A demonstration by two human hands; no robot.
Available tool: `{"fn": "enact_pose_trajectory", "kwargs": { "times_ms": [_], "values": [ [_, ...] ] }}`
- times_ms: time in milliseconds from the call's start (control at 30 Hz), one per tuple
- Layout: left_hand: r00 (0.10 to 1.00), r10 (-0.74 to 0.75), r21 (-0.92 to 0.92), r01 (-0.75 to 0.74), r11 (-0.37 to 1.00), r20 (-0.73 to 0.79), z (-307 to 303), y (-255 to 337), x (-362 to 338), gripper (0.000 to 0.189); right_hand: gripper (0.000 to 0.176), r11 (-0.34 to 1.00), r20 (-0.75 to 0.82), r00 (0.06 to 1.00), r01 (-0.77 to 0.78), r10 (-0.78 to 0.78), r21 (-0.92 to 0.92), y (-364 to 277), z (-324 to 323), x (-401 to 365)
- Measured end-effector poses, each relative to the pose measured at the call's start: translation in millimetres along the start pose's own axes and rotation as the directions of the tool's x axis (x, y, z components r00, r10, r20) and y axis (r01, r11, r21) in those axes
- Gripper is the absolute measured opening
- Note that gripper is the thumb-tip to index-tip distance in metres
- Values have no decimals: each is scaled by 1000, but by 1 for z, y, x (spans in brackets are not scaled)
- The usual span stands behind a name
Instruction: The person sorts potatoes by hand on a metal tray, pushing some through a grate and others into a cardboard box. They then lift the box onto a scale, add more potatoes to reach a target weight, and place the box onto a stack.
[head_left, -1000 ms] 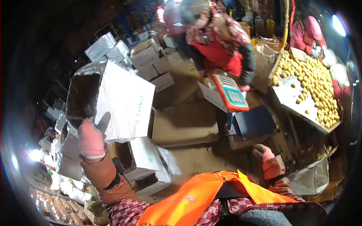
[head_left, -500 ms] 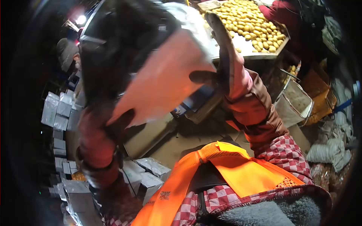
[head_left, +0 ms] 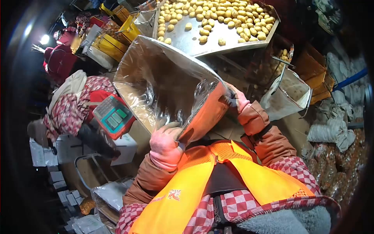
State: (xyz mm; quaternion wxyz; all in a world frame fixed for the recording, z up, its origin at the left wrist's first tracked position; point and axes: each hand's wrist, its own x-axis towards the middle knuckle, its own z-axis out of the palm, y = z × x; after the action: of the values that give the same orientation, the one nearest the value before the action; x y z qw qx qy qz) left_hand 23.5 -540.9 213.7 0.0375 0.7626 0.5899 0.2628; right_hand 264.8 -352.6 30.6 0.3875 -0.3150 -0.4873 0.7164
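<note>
An open cardboard box (head_left: 210, 113), lined with clear plastic film (head_left: 150, 95), is tilted in front of my chest with its opening facing up and away. My left hand (head_left: 167, 144), in a pinkish glove, grips the box's near left edge, its fingers over the rim and the film. At the right side my right hand (head_left: 236, 97), gloved too, holds the box wall near the corner; part of its fingers is dark and hard to make out. The inside of the box shows only film and brown cardboard. Beyond its far rim stands a metal-edged table (head_left: 179, 35) with many potatoes (head_left: 233, 17).
A digital scale (head_left: 113, 117) with a green display is left of the box. A co-worker (head_left: 74, 105) bends over white boxes (head_left: 124, 148) at the left. A white bag on a frame (head_left: 288, 93) and an orange bag (head_left: 313, 74) are at the right. Sacks lie far right.
The box has swung down and turned, so its lined opening now shows. Both hands have come closer to my chest, and my right hand, spread before, now grips the box. The scale has come into view.
</note>
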Motion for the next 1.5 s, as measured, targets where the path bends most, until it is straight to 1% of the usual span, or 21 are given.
{"fn": "enact_pose_trajectory", "kwargs": {
  "times_ms": [133,233,333,367,400,467,500,600,700,933,1033,1067,1100,1133,1200,1267,1333,1400,1433,1467,1500],
  "values": [
    [995,-87,45,85,995,48,10,-55,19,21,81,946,115,993,6,34,-325,-23,21,52],
    [992,-113,50,111,993,50,7,-93,44,20,79,962,163,982,-46,93,-269,-5,32,98],
    [980,-192,110,197,974,-52,59,-145,55,18,75,684,7,995,-63,98,-727,43,16,138],
    [953,-282,162,263,951,108,78,-163,55,17,71,526,-71,995,-98,73,-844,41,18,134],
    [896,-360,220,309,925,258,98,-185,57,16,70,507,-115,979,-185,168,-842,39,16,133],
    [851,-432,283,353,892,299,143,-224,57,16,68,444,-212,914,-358,346,-821,31,1,134],
    [816,-467,329,361,872,341,165,-240,53,16,65,450,-191,912,-350,362,-822,18,-6,132],
    [718,-524,417,347,840,458,233,-288,53,17,58,646,-190,877,-457,441,-612,48,-79,125],
    [607,-528,412,334,848,594,282,-288,60,20,52,595,-205,842,-505,499,-625,0,-110,129],
    [600,-528,426,318,847,602,340,-262,129,20,46,579,-73,852,-413,519,-703,-100,-180,185],
    [577,-517,440,283,853,632,342,-272,138,22,39,767,-79,874,-461,479,-447,-114,-187,205],
    [567,-556,447,335,830,608,342,-276,133,23,37,812,-76,884,-455,461,-365,-115,-190,214],
    [559,-587,445,383,809,585,343,-277,125,24,35,745,-71,930,-334,361,-577,-116,-191,224],
    [563,-600,428,420,800,569,349,-277,124,25,37,721,-90,963,-251,255,-646,-119,-190,232],
    [613,-579,353,460,815,537,338,-267,130,25,42,699,-214,951,-308,222,-645,-127,-202,255],
    [688,-606,475,410,779,399,295,-232,163,35,48,554,-249,965,-163,-82,-816,-133,-233,286],
    [834,-501,456,362,813,231,290,-253,141,35,55,381,-219,901,-67,-373,-922,-129,-281,316],
    [673,-735,164,718,676,84,255,-254,159,31,74,146,-458,797,-438,-394,-887,-125,-330,327],
    [706,-703,81,708,702,-85,249,-266,161,29,85,598,-680,728,-507,-88,-620,-109,-368,336],
    [718,-649,10,672,740,-251,243,-278,164,28,84,368,-715,696,-649,-67,-666,-104,-358,341],
    [717,-643,-28,662,749,-268,245,-288,180,32,83,110,-748,662,-741,-45,-663,-99,-349,346]
  ]
}}
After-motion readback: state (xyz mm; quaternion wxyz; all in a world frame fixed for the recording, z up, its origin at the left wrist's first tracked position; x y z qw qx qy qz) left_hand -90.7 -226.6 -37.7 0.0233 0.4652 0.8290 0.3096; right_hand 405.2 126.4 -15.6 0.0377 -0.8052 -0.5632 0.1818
